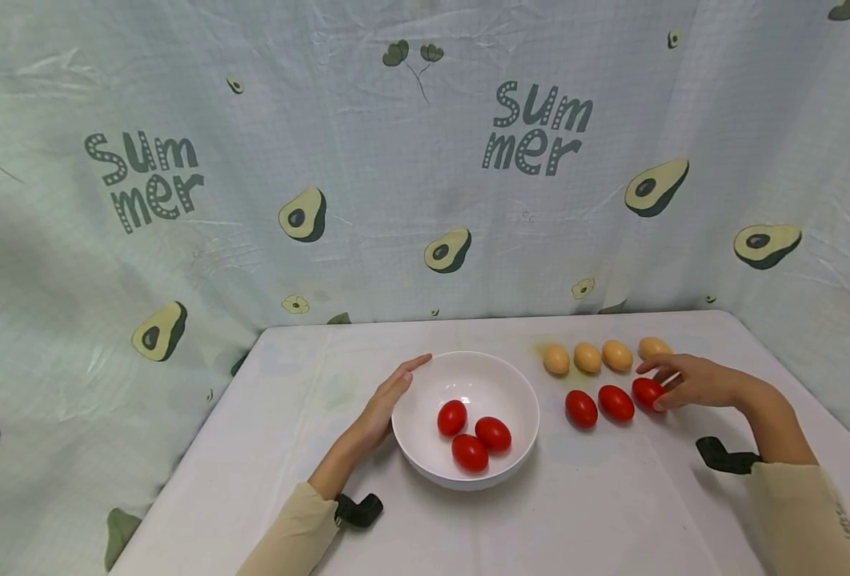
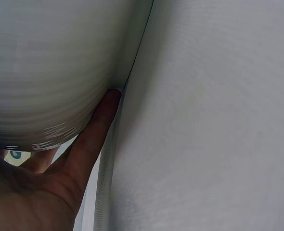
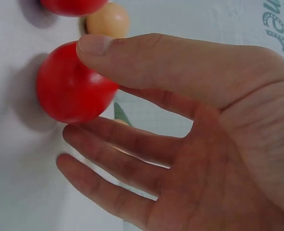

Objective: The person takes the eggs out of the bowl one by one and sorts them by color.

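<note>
My right hand [image 1: 695, 384] has its thumb against a red oval [image 1: 647, 393] and its fingers spread around the other side; I cannot tell whether they pinch it. This oval lies well to the right of the bowl [image 1: 466, 480], the farthest from it in a row of three. My left hand [image 1: 382, 408] touches the bowl's left side, its grip wide, the fingers fairly straight along the wall.

Behind the bowl hangs a pale cloth [image 1: 367, 120] printed with avocados [image 1: 302, 214] and the word "summer". Under the bowl, and out to every side of it, spreads a white table [image 1: 576, 504]. The bowl is white, round and upright. My beige left sleeve [image 1: 291, 532] comes in at its near left, my right sleeve [image 1: 803, 512] well off to its near right, each with a black mount [image 1: 358, 510] at the wrist.

Inside the bowl, three red ovals [image 1: 470, 454] lie close together. Just right of it sit the row's other two red ovals [image 1: 615, 403]. Four slightly smaller yellow ovals [image 1: 587, 358] line up to the bowl's far right, behind the red row.
</note>
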### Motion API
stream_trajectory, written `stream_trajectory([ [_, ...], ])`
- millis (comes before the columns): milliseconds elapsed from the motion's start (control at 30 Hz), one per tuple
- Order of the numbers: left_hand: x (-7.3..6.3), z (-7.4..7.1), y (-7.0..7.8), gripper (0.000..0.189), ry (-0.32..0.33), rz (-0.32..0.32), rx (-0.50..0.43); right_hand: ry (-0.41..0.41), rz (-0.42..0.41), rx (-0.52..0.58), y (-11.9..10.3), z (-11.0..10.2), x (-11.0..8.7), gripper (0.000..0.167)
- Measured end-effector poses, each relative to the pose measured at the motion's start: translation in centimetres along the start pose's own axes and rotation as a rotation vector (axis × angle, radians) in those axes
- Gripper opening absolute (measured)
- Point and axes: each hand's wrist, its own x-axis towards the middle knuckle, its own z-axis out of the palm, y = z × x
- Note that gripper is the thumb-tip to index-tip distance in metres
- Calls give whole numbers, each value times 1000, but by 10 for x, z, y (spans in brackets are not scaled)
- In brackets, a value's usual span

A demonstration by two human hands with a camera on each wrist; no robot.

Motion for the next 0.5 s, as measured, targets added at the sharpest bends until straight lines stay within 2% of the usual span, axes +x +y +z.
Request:
stream_trajectory([
  [200,0,-1,-1,50,1,3,5,74,-42,-79,-10,-2,-4,57],
  [500,-1,0,1,50,1,10,-1,210,-230,-46,-29,-4,-8,43],
])
